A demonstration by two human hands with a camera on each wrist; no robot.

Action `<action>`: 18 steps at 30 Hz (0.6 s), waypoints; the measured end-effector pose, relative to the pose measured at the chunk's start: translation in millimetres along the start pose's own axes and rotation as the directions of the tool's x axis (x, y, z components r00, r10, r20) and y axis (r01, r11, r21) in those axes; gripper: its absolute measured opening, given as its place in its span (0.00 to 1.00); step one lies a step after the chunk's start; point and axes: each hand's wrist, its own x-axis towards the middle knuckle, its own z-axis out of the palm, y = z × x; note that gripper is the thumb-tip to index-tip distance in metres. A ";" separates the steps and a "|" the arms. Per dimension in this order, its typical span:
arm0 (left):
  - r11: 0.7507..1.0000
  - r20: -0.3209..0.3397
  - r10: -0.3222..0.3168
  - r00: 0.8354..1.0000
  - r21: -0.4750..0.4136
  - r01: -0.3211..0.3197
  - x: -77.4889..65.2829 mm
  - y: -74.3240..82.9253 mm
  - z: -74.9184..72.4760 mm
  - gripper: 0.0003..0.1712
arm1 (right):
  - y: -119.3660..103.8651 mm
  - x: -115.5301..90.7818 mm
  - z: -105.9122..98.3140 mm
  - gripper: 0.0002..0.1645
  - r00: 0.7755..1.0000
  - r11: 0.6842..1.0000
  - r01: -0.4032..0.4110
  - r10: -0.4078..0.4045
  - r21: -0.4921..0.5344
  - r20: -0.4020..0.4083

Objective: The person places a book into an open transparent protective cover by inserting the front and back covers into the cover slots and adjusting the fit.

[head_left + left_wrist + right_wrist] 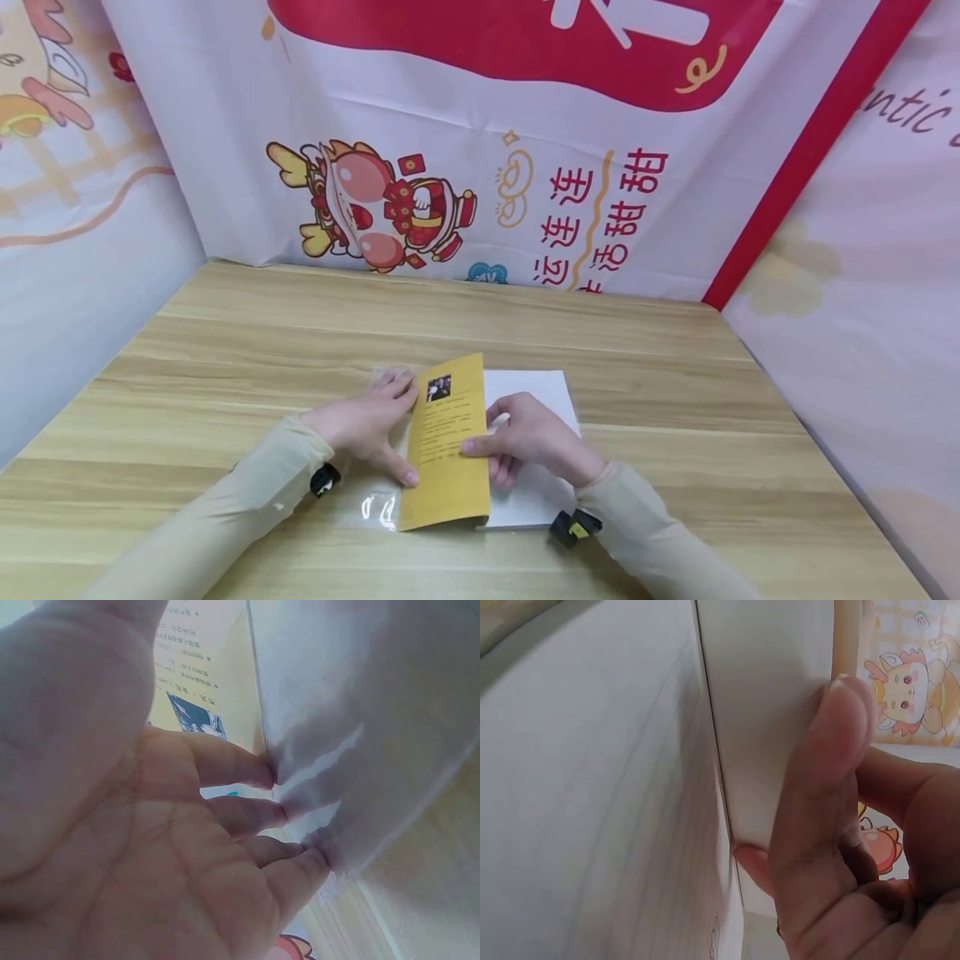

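A book lies open on the table, with a yellow cover flap (450, 492) bearing a small photo and printed lines. Clear plastic film (378, 510) extends from under the flap's left edge. My left hand (367, 421) rests flat there, fingertips on the film and thumb on the yellow edge. In the left wrist view the fingertips press the film (322, 682) along its fold. My right hand (531, 433) pinches the flap's raised right edge, thumb on the yellow side. The right wrist view shows fingers against the flap's pale underside (769, 712), above a white lined page (592, 787).
The wood-grain table (247, 333) extends around the book on every side. A printed white and red cloth (450, 100) hangs at its back edge, with more printed cloth (840, 250) along the right side.
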 end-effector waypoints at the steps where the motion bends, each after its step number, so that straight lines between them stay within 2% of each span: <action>1: 1.000 0.000 -0.002 1.000 0.001 0.002 0.1 0.1 -0.1 0.77 | -0.7 -0.2 1.2 0.30 1.000 1.000 0.000 0.000 -0.001 -0.007; 9: 1.000 -0.002 0.000 1.000 -0.001 0.000 1.3 -3.9 2.5 0.76 | -5.9 -1.6 7.5 0.30 1.000 0.999 0.007 -0.007 -0.033 -0.023; 13: 1.000 0.000 -0.002 1.000 0.002 0.002 1.9 -3.9 3.2 0.76 | -6.0 -3.4 -0.3 0.32 0.998 1.000 0.014 -0.012 -0.027 0.056; 18: 1.000 0.004 -0.008 1.000 0.014 0.008 2.6 -3.4 2.7 0.77 | -2.2 -0.7 -16.6 0.25 0.989 1.000 0.008 -0.008 0.003 0.149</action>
